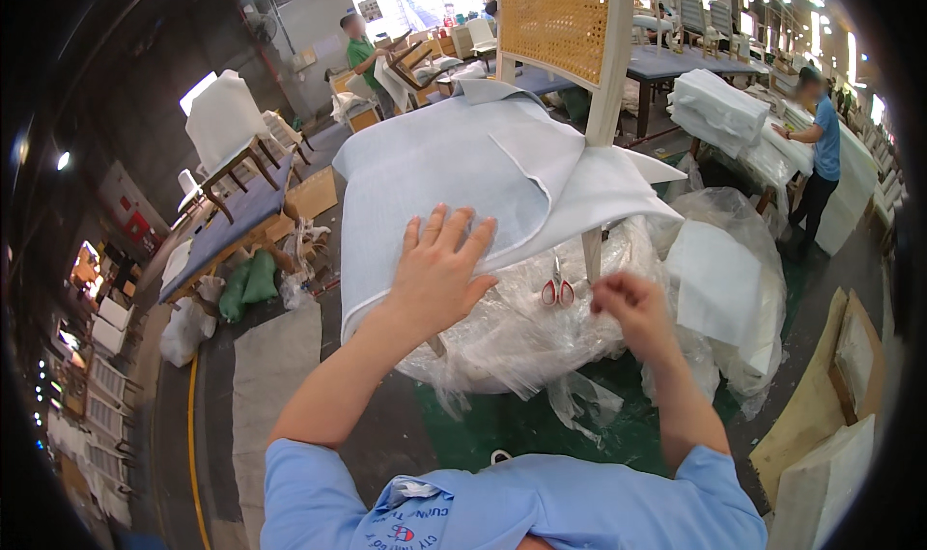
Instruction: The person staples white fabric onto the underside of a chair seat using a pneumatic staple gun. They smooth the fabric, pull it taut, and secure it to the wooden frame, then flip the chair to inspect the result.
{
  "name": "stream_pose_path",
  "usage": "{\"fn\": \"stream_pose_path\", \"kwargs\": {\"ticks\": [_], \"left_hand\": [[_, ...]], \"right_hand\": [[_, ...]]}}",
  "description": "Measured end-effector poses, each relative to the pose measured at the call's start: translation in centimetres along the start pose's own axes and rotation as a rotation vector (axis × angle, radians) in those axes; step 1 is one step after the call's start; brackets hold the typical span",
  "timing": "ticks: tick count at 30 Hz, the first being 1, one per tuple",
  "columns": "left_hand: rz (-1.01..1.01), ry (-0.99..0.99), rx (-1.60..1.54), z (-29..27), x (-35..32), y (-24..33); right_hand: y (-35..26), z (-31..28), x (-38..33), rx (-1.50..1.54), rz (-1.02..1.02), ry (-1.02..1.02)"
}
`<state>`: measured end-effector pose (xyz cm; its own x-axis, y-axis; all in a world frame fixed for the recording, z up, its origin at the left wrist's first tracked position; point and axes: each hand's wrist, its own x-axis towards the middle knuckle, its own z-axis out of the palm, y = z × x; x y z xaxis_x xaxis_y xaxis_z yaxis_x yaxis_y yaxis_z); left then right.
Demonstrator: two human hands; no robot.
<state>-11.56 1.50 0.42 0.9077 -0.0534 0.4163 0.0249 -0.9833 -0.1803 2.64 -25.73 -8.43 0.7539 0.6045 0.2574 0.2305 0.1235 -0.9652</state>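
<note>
A pale wooden chair with a woven cane back (555, 24) stands before me, its seat under a white sheet of soft wrapping (425, 159). One flap of the sheet is folded over, and a pointed corner sticks out past the chair's upright. My left hand (439, 265) lies flat on the sheet with fingers spread. Beside the chair leg (592, 253), my right hand (635, 310) is closed, fingertips pinched together; what they hold, if anything, is hidden. Scissors with red-and-white handles (557, 291) lie to its left on crumpled clear plastic (521, 342) below the seat.
A plastic-wrapped bundle (719, 284) sits to the right, with cardboard and foam boards (816, 415) lower right. Green sacks (249, 284) lie by a blue-topped table (232, 222) at left. A person in green (359, 56) and one in blue (826, 140) stand farther off.
</note>
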Motion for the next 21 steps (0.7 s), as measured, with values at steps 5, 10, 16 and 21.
{"fn": "stream_pose_path", "kwargs": {"ticks": [5,10,16,21], "left_hand": [[0.016,-0.007,0.032,1.4,0.8,-0.2],[0.005,0.05,-0.028,2.8,0.6,-0.4],[0.031,0.082,-0.039,3.9,0.0,-1.0],[0.058,0.111,-0.042,3.7,-0.5,-1.6]], "right_hand": [[-9.9,2.4,11.2,-0.364,-0.553,0.077],[-12.1,8.5,23.2,-1.081,-0.374,0.068],[-6.2,10.5,26.2,-1.435,-0.141,0.036],[-5.6,5.2,28.1,-0.978,-0.263,0.349]]}}
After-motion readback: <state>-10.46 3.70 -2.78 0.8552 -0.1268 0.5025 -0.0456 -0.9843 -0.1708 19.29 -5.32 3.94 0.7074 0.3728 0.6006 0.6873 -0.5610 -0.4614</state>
